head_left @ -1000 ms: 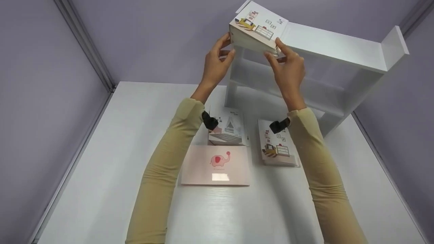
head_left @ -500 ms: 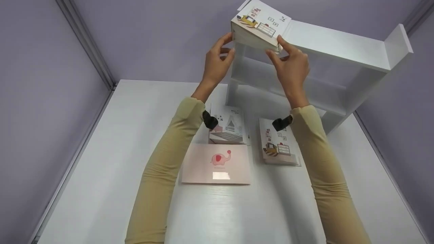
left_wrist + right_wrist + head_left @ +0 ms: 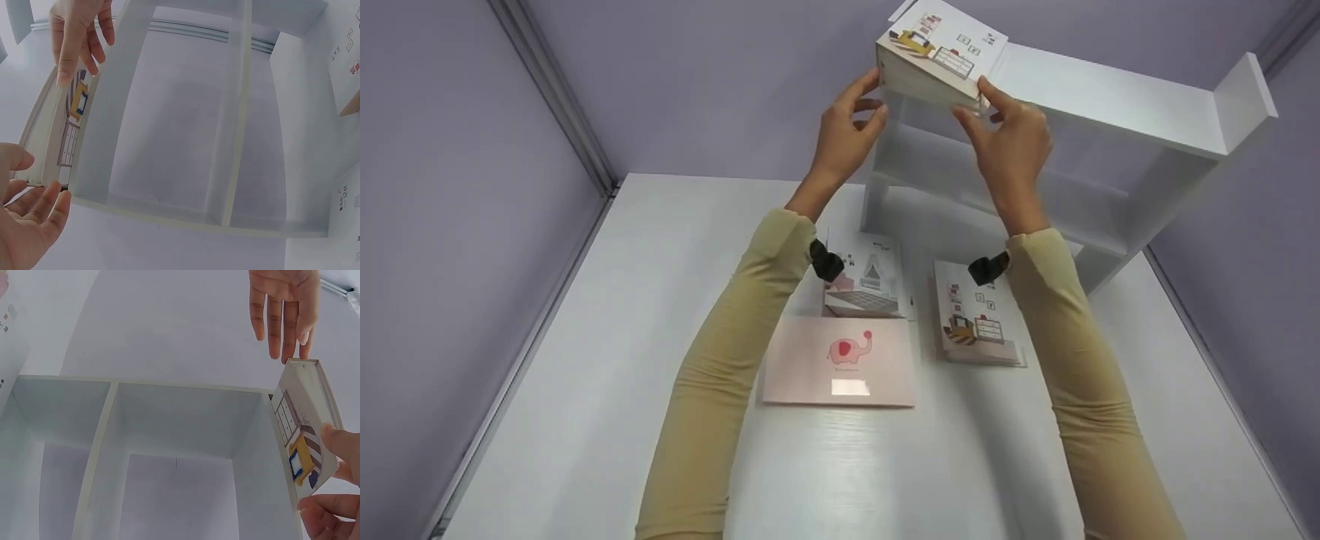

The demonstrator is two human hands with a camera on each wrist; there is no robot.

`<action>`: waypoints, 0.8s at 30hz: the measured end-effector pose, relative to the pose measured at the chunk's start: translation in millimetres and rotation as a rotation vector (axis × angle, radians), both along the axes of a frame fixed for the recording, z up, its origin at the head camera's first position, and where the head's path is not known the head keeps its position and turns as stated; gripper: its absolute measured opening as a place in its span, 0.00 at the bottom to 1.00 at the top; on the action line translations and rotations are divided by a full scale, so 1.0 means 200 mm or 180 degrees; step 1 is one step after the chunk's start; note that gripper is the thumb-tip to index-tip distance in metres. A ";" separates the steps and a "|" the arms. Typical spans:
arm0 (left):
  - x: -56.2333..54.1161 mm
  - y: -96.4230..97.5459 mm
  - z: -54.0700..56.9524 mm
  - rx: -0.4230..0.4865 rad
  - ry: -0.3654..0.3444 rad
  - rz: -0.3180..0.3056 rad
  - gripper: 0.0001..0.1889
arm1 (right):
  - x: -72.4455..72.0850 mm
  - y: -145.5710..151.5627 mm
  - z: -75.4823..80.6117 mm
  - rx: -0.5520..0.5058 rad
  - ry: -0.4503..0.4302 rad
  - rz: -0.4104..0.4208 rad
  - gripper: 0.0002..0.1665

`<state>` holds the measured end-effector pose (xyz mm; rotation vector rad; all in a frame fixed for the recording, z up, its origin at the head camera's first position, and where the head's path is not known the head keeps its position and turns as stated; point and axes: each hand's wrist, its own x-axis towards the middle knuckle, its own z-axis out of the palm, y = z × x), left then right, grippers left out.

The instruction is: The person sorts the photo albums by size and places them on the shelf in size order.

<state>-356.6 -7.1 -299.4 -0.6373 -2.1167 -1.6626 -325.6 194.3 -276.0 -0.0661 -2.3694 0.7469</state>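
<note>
thick book (image 3: pixel 944 51) touches shelf (image 3: pixel 1117 96) above pink book (image 3: pixel 838 381).

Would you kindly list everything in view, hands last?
Table: one, white, centre
Bookshelf: one, white, table's back
Upper picture book: one, white, bookshelf's top left
Right picture book: one, white, table right
Elephant book: one, pink, table middle
Grey-print book: one, white, behind elephant book
Walls: three, lavender, around table
Rails: several, grey, wall corners
Wrist cameras: two, black, wrists
Sleeves: two, beige, forearms
Left hand: one, touching upper picture book
Right hand: one, pinching upper picture book
</note>
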 end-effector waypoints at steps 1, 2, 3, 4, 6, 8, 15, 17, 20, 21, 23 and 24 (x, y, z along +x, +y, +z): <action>0.00 0.00 0.00 0.0001 -0.0013 -0.0008 0.26 | 0.00 0.00 0.00 0.0008 0.0016 -0.0004 0.32; 0.00 0.00 0.00 0.0004 -0.0025 -0.0015 0.26 | 0.00 0.00 0.00 0.0002 0.0038 -0.0007 0.32; 0.00 0.00 0.00 0.0004 -0.0032 -0.0020 0.26 | 0.00 0.00 -0.01 -0.0004 0.0067 -0.0004 0.32; 0.01 0.00 0.00 0.0016 -0.0040 -0.0038 0.26 | 0.00 0.00 -0.01 -0.0017 0.0101 0.0008 0.32; 0.02 0.01 0.01 0.0047 -0.0045 -0.0067 0.26 | -0.01 0.00 -0.02 -0.0044 0.0173 0.0047 0.31; 0.06 0.00 0.04 0.0092 -0.0072 -0.0122 0.26 | -0.01 0.00 -0.03 -0.0050 0.0250 0.0103 0.30; 0.17 -0.01 0.13 0.0146 -0.0285 -0.0281 0.28 | -0.01 0.01 -0.04 0.0217 0.0391 0.0273 0.29; 0.18 -0.01 0.14 0.0142 -0.0319 -0.0285 0.28 | -0.01 0.01 -0.04 0.0315 0.0399 0.0303 0.29; 0.18 -0.01 0.14 0.0118 -0.0307 -0.0287 0.28 | 0.00 0.01 -0.04 0.0412 0.0352 0.0304 0.29; 0.18 -0.01 0.14 0.0105 -0.0294 -0.0286 0.28 | 0.00 0.01 -0.04 0.0421 0.0331 0.0296 0.28; 0.18 -0.01 0.15 0.0073 -0.0286 -0.0283 0.28 | 0.00 0.01 -0.04 0.0397 0.0302 0.0283 0.28; 0.18 -0.01 0.15 0.0066 -0.0301 -0.0282 0.28 | 0.00 0.01 -0.04 0.0371 0.0296 0.0282 0.28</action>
